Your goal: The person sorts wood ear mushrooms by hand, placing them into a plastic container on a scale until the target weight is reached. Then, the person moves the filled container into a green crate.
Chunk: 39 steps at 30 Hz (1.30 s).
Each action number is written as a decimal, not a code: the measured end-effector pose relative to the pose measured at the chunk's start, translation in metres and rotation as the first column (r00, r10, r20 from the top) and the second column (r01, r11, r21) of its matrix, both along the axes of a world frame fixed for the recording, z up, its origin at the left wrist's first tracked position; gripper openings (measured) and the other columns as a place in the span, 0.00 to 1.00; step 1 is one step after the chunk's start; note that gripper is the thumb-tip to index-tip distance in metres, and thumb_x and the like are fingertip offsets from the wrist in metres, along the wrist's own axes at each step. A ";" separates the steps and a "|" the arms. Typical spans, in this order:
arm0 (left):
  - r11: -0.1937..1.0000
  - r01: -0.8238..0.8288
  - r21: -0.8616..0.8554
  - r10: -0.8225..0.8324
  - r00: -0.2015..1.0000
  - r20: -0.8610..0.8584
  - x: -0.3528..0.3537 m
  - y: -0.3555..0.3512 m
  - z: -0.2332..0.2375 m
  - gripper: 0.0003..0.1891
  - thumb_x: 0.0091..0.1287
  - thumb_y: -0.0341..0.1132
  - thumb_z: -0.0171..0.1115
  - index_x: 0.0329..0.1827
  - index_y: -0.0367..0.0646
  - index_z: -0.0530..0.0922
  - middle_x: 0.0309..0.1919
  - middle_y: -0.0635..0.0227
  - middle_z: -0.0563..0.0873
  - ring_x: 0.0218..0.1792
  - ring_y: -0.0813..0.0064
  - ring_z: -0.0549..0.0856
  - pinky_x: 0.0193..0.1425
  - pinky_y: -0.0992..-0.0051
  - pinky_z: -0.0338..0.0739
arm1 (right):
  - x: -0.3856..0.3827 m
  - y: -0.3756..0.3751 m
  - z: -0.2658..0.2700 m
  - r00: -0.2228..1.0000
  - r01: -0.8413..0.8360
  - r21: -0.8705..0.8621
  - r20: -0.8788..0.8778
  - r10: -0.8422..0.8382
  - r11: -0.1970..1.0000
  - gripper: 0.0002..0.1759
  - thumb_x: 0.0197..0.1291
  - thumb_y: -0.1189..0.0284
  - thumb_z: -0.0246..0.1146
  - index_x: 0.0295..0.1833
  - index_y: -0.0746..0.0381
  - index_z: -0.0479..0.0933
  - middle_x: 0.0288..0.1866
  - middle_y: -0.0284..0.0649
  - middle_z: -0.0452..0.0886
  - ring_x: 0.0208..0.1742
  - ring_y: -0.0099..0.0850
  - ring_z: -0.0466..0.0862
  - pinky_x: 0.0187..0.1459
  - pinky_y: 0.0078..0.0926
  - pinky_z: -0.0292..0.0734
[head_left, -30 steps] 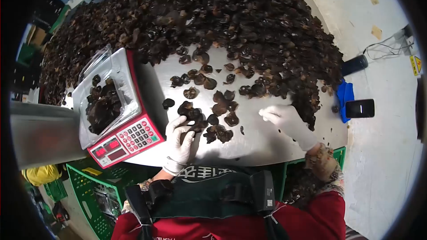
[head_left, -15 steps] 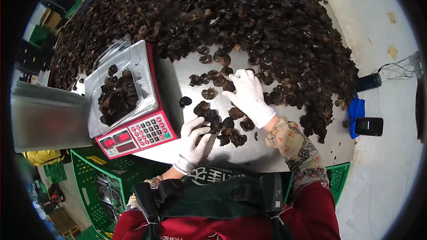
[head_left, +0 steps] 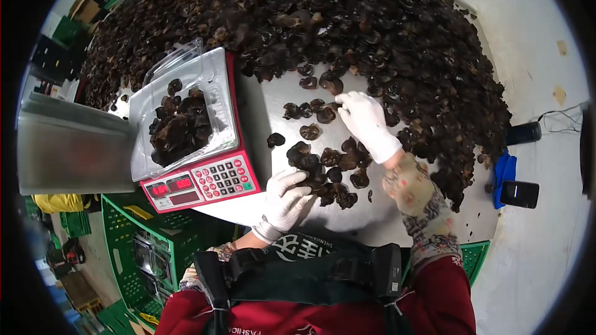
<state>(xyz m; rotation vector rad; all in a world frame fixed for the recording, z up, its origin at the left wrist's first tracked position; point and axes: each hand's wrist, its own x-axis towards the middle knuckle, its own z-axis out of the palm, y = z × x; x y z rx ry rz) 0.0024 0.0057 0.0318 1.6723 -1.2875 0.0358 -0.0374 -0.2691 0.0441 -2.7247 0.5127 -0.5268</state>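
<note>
Both my hands wear white gloves. My right hand [head_left: 367,125] is at the lower edge of a big heap, its fingertips pinched together on a brown wood ear mushroom [head_left: 331,82]. My left hand [head_left: 285,206] rests low, fingers bent and apart, the tips touching a small cluster of wood ear mushrooms [head_left: 304,157]. Several loose pieces lie between the hands. Left of them, a red digital scale [head_left: 220,177] bears a clear plastic tray [head_left: 144,149] with a clump of wood ear mushrooms [head_left: 180,127] inside.
A large heap of wood ear mushrooms [head_left: 298,22] spreads over the metal table [head_left: 279,96]. Green crates [head_left: 118,242] stand below on the left. A phone [head_left: 519,194], a blue cloth [head_left: 504,177] and a dark cylinder [head_left: 524,133] lie at the right edge.
The view has shifted slightly. My right hand has drawn its spread fingers together on a piece by the heap. More pieces lie in the cluster near my left hand, which stays in place.
</note>
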 end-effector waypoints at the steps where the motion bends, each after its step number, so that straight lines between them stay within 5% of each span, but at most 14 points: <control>1: 1.000 -0.014 -0.003 0.014 1.000 0.014 0.000 0.000 -0.002 0.14 0.47 0.31 0.76 0.37 0.46 0.84 0.49 0.63 0.83 0.54 0.55 0.81 0.57 0.57 0.75 | -0.002 0.004 0.007 0.999 0.012 0.069 -0.032 -0.010 0.998 0.13 0.58 0.67 0.66 0.50 0.54 0.83 0.36 0.37 0.83 0.43 0.36 0.83 0.47 0.35 0.79; 4: 1.000 -0.007 0.015 0.007 0.999 0.042 0.000 -0.001 0.001 0.15 0.45 0.31 0.76 0.37 0.48 0.84 0.49 0.64 0.84 0.54 0.56 0.81 0.56 0.58 0.76 | -0.016 0.015 0.050 0.951 0.059 0.578 -0.281 0.131 0.814 0.12 0.59 0.67 0.65 0.48 0.53 0.84 0.33 0.37 0.82 0.41 0.36 0.83 0.46 0.35 0.78; 5: 1.000 -0.005 0.014 0.005 0.998 0.055 0.001 -0.001 -0.002 0.16 0.43 0.30 0.77 0.37 0.49 0.85 0.48 0.65 0.83 0.54 0.56 0.81 0.55 0.58 0.76 | -0.016 0.016 0.050 0.964 0.012 0.582 -0.224 0.146 0.813 0.12 0.60 0.66 0.65 0.49 0.52 0.83 0.35 0.36 0.82 0.42 0.35 0.83 0.46 0.35 0.78; 8: 1.000 -0.010 0.018 0.008 0.997 0.077 0.000 -0.003 0.003 0.17 0.42 0.30 0.77 0.37 0.49 0.84 0.48 0.65 0.83 0.54 0.56 0.81 0.55 0.58 0.76 | 0.004 0.023 0.034 0.998 -0.057 0.380 -0.007 0.064 0.923 0.14 0.59 0.66 0.66 0.51 0.53 0.83 0.39 0.35 0.82 0.46 0.34 0.82 0.47 0.34 0.78; 10: 1.000 0.001 0.014 -0.002 0.998 0.070 0.000 -0.004 0.001 0.17 0.42 0.30 0.77 0.37 0.49 0.84 0.48 0.65 0.83 0.54 0.56 0.81 0.55 0.58 0.76 | 0.022 0.026 0.017 0.993 -0.086 0.055 0.091 0.081 0.995 0.13 0.57 0.67 0.67 0.49 0.55 0.83 0.44 0.36 0.79 0.50 0.38 0.79 0.50 0.34 0.78; 14: 1.000 -0.012 0.004 0.011 0.996 0.086 -0.001 -0.003 0.000 0.17 0.41 0.30 0.78 0.37 0.49 0.84 0.47 0.65 0.83 0.53 0.55 0.81 0.55 0.57 0.76 | 0.021 0.021 0.009 0.986 -0.147 0.145 -0.054 0.156 0.978 0.06 0.56 0.69 0.65 0.38 0.56 0.83 0.41 0.38 0.79 0.50 0.39 0.79 0.51 0.36 0.77; 18: 0.999 -0.029 0.044 0.026 0.997 0.068 -0.003 -0.004 0.006 0.16 0.42 0.27 0.78 0.36 0.48 0.85 0.49 0.64 0.83 0.53 0.57 0.80 0.53 0.62 0.76 | 0.001 0.021 0.047 0.891 -0.276 0.608 -0.129 0.435 0.745 0.06 0.56 0.69 0.64 0.36 0.58 0.84 0.40 0.39 0.81 0.48 0.40 0.81 0.50 0.35 0.77; 21: 0.997 -0.046 0.057 0.043 0.998 0.050 -0.004 -0.005 0.001 0.16 0.41 0.29 0.79 0.35 0.48 0.85 0.48 0.63 0.83 0.54 0.55 0.80 0.56 0.59 0.75 | 0.023 0.034 0.029 0.961 -0.271 0.452 0.077 0.265 0.850 0.07 0.56 0.68 0.66 0.39 0.58 0.84 0.40 0.40 0.81 0.48 0.38 0.81 0.50 0.35 0.77; 24: 0.997 -0.037 0.069 0.034 0.998 0.048 -0.002 -0.004 0.001 0.15 0.42 0.29 0.78 0.35 0.49 0.84 0.46 0.65 0.83 0.52 0.56 0.81 0.55 0.59 0.75 | 0.051 0.056 0.014 0.948 -0.230 0.080 0.245 0.204 0.970 0.10 0.57 0.68 0.67 0.43 0.60 0.83 0.47 0.38 0.82 0.48 0.39 0.82 0.56 0.36 0.74; 28: 1.000 -0.008 0.021 0.007 0.999 0.050 -0.001 -0.008 0.007 0.14 0.44 0.27 0.77 0.35 0.47 0.85 0.42 0.67 0.82 0.48 0.60 0.82 0.50 0.62 0.76 | 0.046 0.054 0.031 0.905 -0.315 0.085 -0.273 0.326 0.945 0.09 0.56 0.69 0.64 0.40 0.59 0.85 0.41 0.39 0.83 0.51 0.41 0.81 0.56 0.38 0.73; 33: 1.000 0.020 0.002 -0.021 0.997 0.073 0.000 -0.007 0.010 0.14 0.44 0.26 0.76 0.35 0.45 0.84 0.36 0.69 0.82 0.43 0.62 0.82 0.47 0.63 0.76 | 0.030 0.061 0.050 0.889 -0.414 0.271 -0.087 0.450 0.869 0.10 0.55 0.67 0.65 0.40 0.59 0.84 0.41 0.41 0.83 0.50 0.43 0.81 0.56 0.39 0.73; 36: 0.998 0.056 0.012 -0.057 0.996 0.068 0.000 -0.006 0.005 0.14 0.45 0.27 0.76 0.35 0.45 0.84 0.36 0.68 0.81 0.41 0.62 0.82 0.46 0.62 0.77 | 0.046 0.079 0.035 0.905 -0.358 0.249 -0.144 0.400 0.900 0.12 0.56 0.67 0.65 0.45 0.58 0.82 0.47 0.40 0.82 0.54 0.41 0.79 0.57 0.38 0.73; 37: 0.997 0.071 0.021 -0.072 0.996 0.057 0.001 -0.004 0.005 0.14 0.45 0.28 0.76 0.35 0.46 0.84 0.35 0.68 0.80 0.40 0.62 0.83 0.46 0.62 0.77 | 0.049 0.084 0.027 0.905 -0.411 0.267 0.006 0.425 0.872 0.14 0.56 0.66 0.66 0.48 0.58 0.81 0.50 0.40 0.81 0.56 0.41 0.78 0.59 0.37 0.71; 39: 0.997 0.074 0.018 -0.075 0.995 0.062 0.000 -0.004 0.006 0.14 0.45 0.28 0.76 0.36 0.46 0.84 0.35 0.68 0.80 0.40 0.62 0.82 0.47 0.62 0.77 | 0.050 0.085 0.019 0.866 -0.494 0.143 -0.012 0.500 0.858 0.13 0.56 0.67 0.66 0.46 0.58 0.82 0.50 0.39 0.81 0.57 0.40 0.78 0.60 0.38 0.70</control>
